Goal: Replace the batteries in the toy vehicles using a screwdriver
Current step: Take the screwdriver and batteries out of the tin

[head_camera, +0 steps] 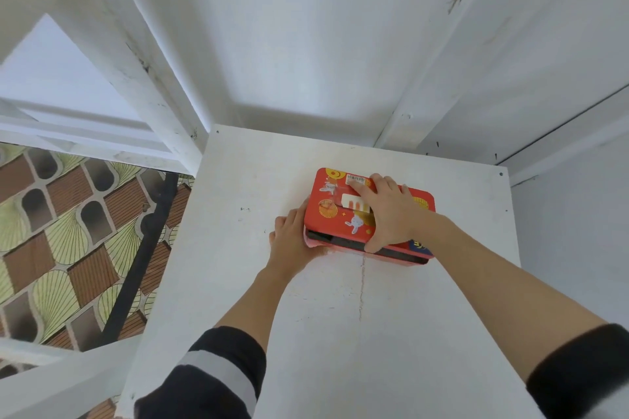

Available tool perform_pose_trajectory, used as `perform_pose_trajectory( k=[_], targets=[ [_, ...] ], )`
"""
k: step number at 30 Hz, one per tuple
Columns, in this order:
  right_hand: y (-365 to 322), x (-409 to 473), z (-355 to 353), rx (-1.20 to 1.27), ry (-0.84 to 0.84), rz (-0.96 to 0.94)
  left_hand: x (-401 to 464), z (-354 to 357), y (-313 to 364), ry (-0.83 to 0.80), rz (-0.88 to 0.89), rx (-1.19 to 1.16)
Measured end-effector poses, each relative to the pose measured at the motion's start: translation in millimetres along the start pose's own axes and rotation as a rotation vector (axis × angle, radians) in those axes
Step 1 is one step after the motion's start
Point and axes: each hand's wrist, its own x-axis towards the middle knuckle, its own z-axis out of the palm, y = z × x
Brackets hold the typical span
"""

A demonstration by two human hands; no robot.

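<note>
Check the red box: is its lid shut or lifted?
Lifted slightly. A dark gap shows under the lid along the red box near edge.

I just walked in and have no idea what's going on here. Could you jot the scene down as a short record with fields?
surface: white table
object: red box with stickers and a barcode label
lid: raised slightly along the near edge, dark gap showing
right hand: on top of the lid, thumb at the near edge
left hand: holds the box's left end
toy vehicles, screwdriver: none in view
</note>
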Motion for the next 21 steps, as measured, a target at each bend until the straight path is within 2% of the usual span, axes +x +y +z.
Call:
perform_pose_trajectory(
  k=[3, 6, 8, 10, 15, 18, 21],
  targets=[
    [1.9, -3.2, -17.1, 0.037, 0.075, 0.021, 1.2, -15.4, -1.1, -0.089, 0.0, 0.033],
    [-0.4, -13.2, -45.7, 0.17, 0.081, 0.019, -2.7, -45.6, 7.9, 0.037, -0.003, -0.105],
    [-5.1, -29.0, -71.0, 0.459, -0.04, -0.001, -5.5, -71.6, 26.8, 0.17, 0.058, -0.235],
    [-11.3, -51.5, -94.3, 0.768, -0.218, -0.04, -10.7, -99.0, 58.6, 0.196, 0.155, -0.308],
    [-22.2, -106.2, -125.7, 0.952, -0.504, -0.135, -54.6, -144.4, 124.9, 0.078, 0.416, -0.27],
    [-18.3, -138.9, -129.3, 1.153, -0.629, -0.076, -82.6, -149.3, 134.2, 0.063, 0.337, -0.347],
    [-4.1, -168.1, -113.9, 1.419, -0.605, -0.051, -99.3, -139.7, 121.9, 0.104, 0.133, -0.41]
  ],
)
